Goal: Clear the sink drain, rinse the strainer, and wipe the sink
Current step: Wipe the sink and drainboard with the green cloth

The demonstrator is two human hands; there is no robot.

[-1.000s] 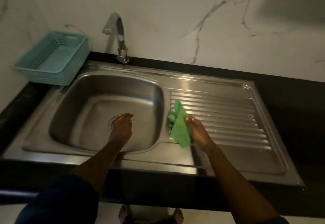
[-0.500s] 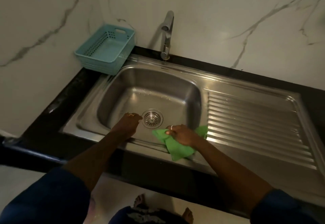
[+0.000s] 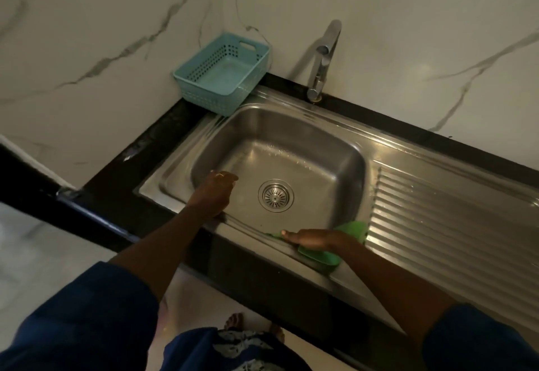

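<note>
No text, label, brand, number or sign can be read anywhere in this view.

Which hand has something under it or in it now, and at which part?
The right hand presses flat on the middle of the green cloth, on the front rim of the sink. The left hand holds nothing.

Right hand (image 3: 316,239) flattened green cloth (image 3: 320,257) onto sink front rim (image 3: 250,232), previously bunched.
</note>
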